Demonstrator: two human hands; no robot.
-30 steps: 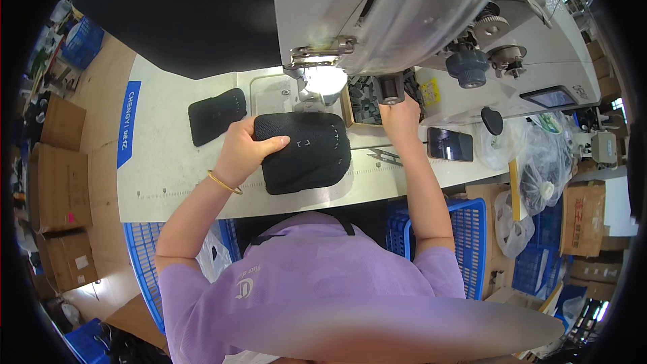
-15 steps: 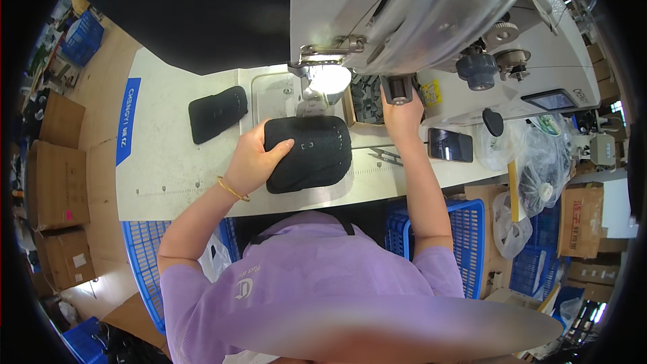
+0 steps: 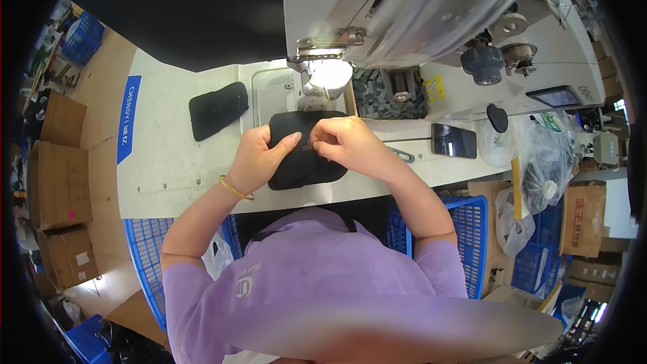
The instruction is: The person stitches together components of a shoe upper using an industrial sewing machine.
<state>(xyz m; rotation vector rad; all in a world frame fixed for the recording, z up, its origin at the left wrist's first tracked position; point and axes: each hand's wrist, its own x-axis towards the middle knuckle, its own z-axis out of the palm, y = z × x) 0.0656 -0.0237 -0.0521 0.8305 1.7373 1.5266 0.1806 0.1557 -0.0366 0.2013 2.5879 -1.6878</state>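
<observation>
A black padded fabric piece (image 3: 296, 174) with rounded corners lies at the table's front, just before the lit needle area of the sewing machine (image 3: 367, 20). My left hand (image 3: 259, 155) grips its left side, thumb on top. Over its upper right my right hand (image 3: 344, 143) is closed in a pinch; what the fingertips hold, if anything, is too small to make out. A second, smaller black fabric piece (image 3: 219, 111) lies to the left. Behind my right hand stands an open box of small grey pieces (image 3: 377, 98). Thread snips (image 3: 403, 156) lie partly hidden beside my right wrist.
A phone (image 3: 453, 141) lies on the right of the white table (image 3: 162, 175), near clear plastic bags (image 3: 539, 155). Blue baskets (image 3: 470, 229) (image 3: 145, 236) stand below the front edge at both sides. The machine head overhangs the table's back. Cardboard boxes (image 3: 64, 182) stack at far left.
My right hand has come from the box of grey pieces, forward and left, onto the black fabric piece. My left hand keeps its hold, shifted slightly right.
</observation>
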